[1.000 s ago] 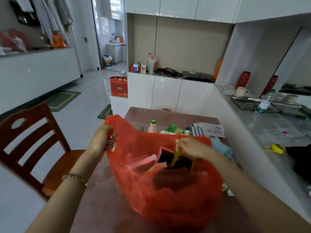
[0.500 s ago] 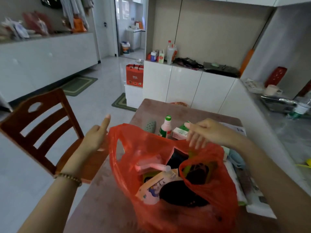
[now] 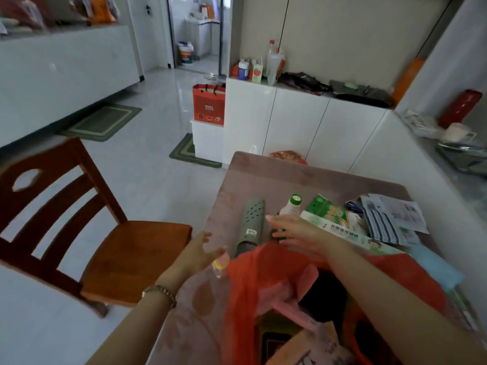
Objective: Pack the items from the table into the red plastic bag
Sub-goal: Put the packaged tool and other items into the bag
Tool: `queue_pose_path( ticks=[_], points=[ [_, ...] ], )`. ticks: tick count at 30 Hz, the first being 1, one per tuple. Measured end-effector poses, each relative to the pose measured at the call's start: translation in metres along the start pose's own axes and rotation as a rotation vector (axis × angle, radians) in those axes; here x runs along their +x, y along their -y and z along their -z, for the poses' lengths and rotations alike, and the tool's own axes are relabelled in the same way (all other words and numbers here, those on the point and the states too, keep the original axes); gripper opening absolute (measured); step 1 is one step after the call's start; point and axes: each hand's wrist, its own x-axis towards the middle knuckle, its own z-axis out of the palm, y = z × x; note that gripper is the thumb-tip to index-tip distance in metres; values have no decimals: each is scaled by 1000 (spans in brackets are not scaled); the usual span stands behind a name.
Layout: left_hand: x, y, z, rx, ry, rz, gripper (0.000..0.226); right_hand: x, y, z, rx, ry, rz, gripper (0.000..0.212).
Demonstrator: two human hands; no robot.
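1. The room has a white tiled floor and white cupboards (image 3: pixel 297 122) along the far wall. A pinkish-brown table (image 3: pixel 276 177) fills the lower right.
2. At far left a wooden chair (image 3: pixel 105 233) stands on the floor just beside the table's left edge, with its back away from the table.
3. Further back, a red paper gift bag (image 3: pixel 209 104) stands on a low white box (image 3: pixel 207 140) in front of the cupboards.
4. Your left hand (image 3: pixel 200 255), with a bracelet (image 3: pixel 160 293) at the wrist, hangs over the table's left edge. Its fingers are spread apart and grip nothing. A small yellow-topped thing (image 3: pixel 220 264) just beside it is too blurred to name.
5. A grey perforated thing (image 3: pixel 251 222) lies on the table between your two hands, its length running away from you.
6. The red plastic bag (image 3: pixel 253 280) stands open at the near end of the table, below both hands. Dark, pink and printed items show inside it.
7. Your right hand (image 3: pixel 297 233) reaches past the bag's far rim, with its fingers straight and slightly apart. The fingertips lie at the foot of a white bottle (image 3: pixel 291 209) with a green cap. Whether they touch it cannot be told.
8. Right of the bottle, a green carton (image 3: pixel 326 210) and a long white-and-green box (image 3: pixel 340 230) lie together on the table.
9. Furthest right, a striped cloth (image 3: pixel 382 225) rests on printed papers (image 3: pixel 400 210).
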Motion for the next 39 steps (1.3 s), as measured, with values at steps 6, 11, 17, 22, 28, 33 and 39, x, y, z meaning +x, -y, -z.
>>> queue_pose_path(
  ticks=[6,11,17,22,28,33,39],
  points=[
    [38,22,-21,178,103,-40,81,61,-28,-36,3,0,-250,68],
    [56,29,-25,273,191,-75,54,118,-56,-51,201,-118,-346,104],
    [73,28,-2,178,91,-147,38,134,-45,-71,233,-280,-380,93],
    [72,42,-12,139,67,-144,47,137,-45,-75,214,-287,-431,95],
    [77,47,-15,-166,-41,-23,57,160,-70,-78,197,-281,-432,125],
    [75,50,-23,-358,-80,59,60,160,-77,-85,212,-268,-446,117],
    [75,39,-34,-612,-40,108,49,119,-64,-106,197,-290,-291,83]
  ],
)
